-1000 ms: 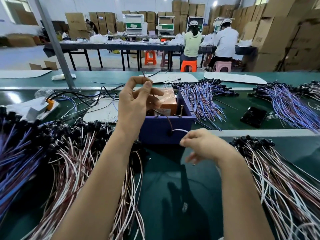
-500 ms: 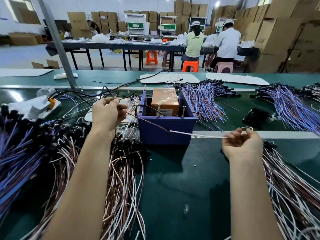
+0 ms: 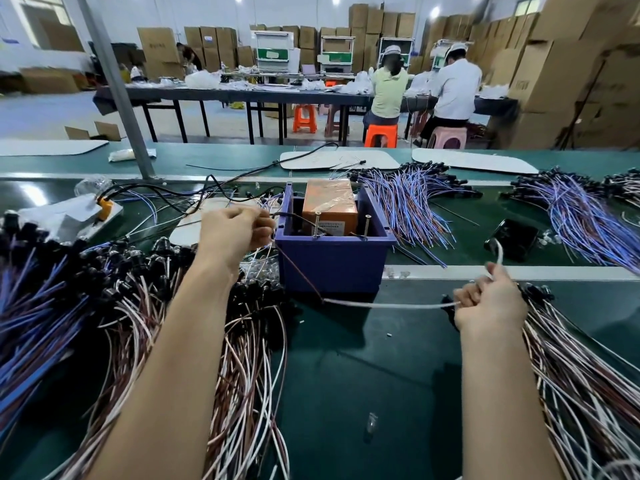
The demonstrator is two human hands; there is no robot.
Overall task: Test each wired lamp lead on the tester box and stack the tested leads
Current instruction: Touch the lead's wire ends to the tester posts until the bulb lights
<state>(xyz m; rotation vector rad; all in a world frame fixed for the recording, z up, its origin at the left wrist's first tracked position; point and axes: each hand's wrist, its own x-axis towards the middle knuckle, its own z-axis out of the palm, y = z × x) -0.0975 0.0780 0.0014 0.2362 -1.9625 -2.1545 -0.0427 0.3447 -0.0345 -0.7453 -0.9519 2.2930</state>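
Lead [image 3: 388, 304] is off the tester box [image 3: 332, 265] now, stretched across its front: our left hand [image 3: 239, 230] pinches the brown end left of the box, right hand [image 3: 491, 303] grips the white end over the pile [image 3: 588, 393] right of it. Stacking's next.

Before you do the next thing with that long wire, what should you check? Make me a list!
1. The left hand grips the brown part of the lead: ok.
2. The right hand grips its white part: ok.
3. The lead hangs in front of the tester box, off the screws: ok.
4. The lamp passed its test: cannot tell.
5. The right pile lies just under the right hand, probably where the lead goes: ok.
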